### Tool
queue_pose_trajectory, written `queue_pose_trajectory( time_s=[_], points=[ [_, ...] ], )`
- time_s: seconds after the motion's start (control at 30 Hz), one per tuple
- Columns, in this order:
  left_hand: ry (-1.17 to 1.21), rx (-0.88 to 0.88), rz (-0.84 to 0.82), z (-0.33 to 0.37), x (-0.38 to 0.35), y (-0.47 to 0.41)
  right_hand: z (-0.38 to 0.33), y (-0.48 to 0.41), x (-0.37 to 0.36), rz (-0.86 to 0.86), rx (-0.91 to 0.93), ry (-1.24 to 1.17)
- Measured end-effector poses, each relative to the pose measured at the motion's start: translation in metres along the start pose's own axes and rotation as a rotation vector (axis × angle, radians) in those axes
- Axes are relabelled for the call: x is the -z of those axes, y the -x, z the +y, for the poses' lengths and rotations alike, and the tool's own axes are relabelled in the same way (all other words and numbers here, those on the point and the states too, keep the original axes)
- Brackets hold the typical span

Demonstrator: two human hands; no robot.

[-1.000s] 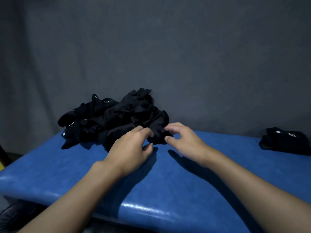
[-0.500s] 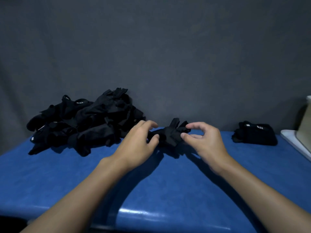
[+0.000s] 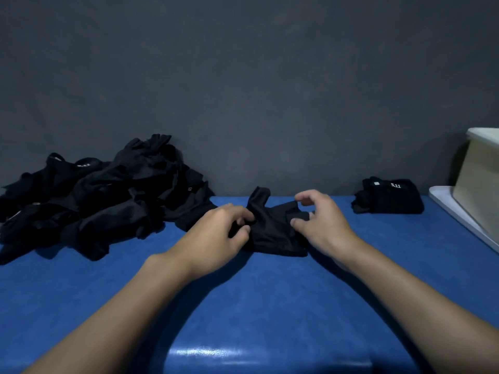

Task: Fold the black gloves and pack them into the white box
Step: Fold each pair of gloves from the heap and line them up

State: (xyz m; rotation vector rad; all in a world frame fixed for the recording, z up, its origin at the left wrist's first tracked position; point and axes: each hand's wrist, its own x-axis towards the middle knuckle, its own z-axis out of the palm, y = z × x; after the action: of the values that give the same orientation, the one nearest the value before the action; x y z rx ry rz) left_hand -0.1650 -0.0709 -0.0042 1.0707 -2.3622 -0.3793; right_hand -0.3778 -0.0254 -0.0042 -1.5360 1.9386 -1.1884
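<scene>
- Left hand point(image 3: 216, 233) pinches the black glove point(image 3: 272, 233) at centre frame; right hand point(image 3: 321, 222) pinches its opposite edge
- Probably best to flatten it on the bench point(image 3: 270, 306) before folding

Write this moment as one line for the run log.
glove: on blue table, not yet folded | left hand: pinches glove | right hand: pinches glove | glove pile: left | folded gloves: right | white box: far right

I work from one view only, a wide-angle camera worn on the head. It faces forward and tilts down over the blue table point(image 3: 270, 306) toward the grey wall point(image 3: 243, 76). It sits close: left hand point(image 3: 213, 238) and right hand point(image 3: 324, 228) reach in from the bottom edge and meet mid-frame. The white box point(image 3: 480, 190) is cut by the right edge.
</scene>
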Motion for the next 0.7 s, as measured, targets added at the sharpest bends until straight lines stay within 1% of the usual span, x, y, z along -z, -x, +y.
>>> queue_pose_trajectory(
  time_s=[0.07,0.13,0.23,0.33,0.4,0.5,0.63,0.7],
  points=[
    [-0.006,-0.015,0.046,-0.002,0.000,-0.002,0.000,-0.001,0.003,0.024,-0.011,0.020],
    [-0.052,0.002,0.068,-0.006,-0.001,-0.003,0.000,0.001,0.004,-0.010,-0.023,0.037],
    [-0.083,0.093,0.013,-0.011,0.000,-0.003,0.001,0.005,0.005,-0.092,-0.026,0.107],
    [-0.078,0.119,-0.047,-0.012,0.000,0.000,0.002,0.007,0.004,-0.160,-0.009,0.214],
    [-0.059,0.115,-0.049,-0.010,0.001,0.001,0.003,0.008,0.003,-0.125,0.025,0.211],
    [0.034,0.114,0.006,-0.006,0.004,0.001,0.002,0.008,0.004,0.001,0.097,0.212],
    [0.077,0.125,0.087,-0.007,0.004,0.001,0.002,0.013,0.004,0.061,0.133,0.358],
    [0.138,0.165,0.079,-0.008,0.004,0.000,0.000,0.016,0.003,0.081,0.139,0.401]
  ],
)
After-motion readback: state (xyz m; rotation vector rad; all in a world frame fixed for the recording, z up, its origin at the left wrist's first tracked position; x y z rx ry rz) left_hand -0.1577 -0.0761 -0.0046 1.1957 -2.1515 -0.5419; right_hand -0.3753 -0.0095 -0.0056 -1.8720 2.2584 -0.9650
